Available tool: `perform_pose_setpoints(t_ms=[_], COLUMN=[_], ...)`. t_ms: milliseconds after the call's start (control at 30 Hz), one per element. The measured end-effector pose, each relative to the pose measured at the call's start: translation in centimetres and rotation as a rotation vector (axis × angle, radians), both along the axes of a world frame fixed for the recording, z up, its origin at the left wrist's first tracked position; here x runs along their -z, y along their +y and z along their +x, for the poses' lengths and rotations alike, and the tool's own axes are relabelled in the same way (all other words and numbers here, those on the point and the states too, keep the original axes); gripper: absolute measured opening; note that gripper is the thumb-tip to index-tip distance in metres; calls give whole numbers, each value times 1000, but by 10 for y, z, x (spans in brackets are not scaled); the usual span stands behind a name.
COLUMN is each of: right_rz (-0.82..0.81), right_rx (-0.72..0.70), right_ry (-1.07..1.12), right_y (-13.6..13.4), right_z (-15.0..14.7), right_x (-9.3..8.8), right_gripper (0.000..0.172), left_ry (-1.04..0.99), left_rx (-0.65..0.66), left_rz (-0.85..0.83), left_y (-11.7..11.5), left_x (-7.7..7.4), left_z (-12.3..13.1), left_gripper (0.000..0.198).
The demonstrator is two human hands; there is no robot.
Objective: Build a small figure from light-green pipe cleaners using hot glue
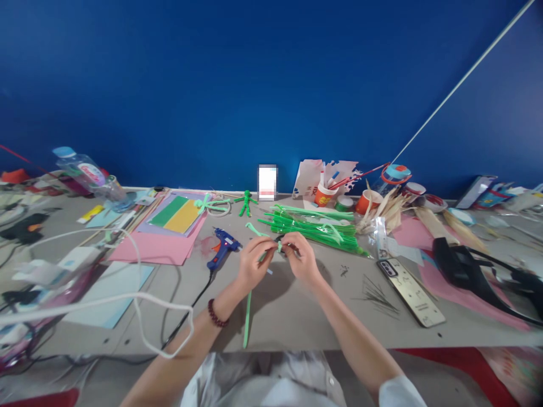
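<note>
The left hand [255,264] and right hand [302,259] are pinching a small green piece [279,246] directly between their fingertips, its long axis too hidden to tell, while a pale green strip [248,319] is running from beneath the left wrist toward the person.

2 hands [254,263] [302,259], 1 blue glue gun [222,249], 1 bright-green figure [246,202].
</note>
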State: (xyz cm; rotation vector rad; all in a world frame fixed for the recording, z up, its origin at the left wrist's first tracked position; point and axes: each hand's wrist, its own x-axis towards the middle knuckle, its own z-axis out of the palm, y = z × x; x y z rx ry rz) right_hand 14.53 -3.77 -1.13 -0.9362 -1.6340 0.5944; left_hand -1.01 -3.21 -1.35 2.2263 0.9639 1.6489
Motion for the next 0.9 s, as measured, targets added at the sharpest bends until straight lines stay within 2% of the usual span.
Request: perform_pose_setpoints(t_ms=[233,433,733,900], right_rz=[80,120,-11,37], right_rx=[-26,-51,79,152], right_ry=[-75,-99,-6,-46], right_y=[2,1,-3,-8], right_z=[5,5,-5,-8], right_x=[-6,-7,0,-7], right_gripper=[15,15,12,10], left_ry=[55,46,2,-12], left_rx=[54,98,46,17], left_rz=[1,-78,-72,-73], left_y=[0,0,0,-1], left_x=[-4,-6,-7,-4], left_z=[-2,-4,-3,-1], left_gripper=[14,11,10,8])
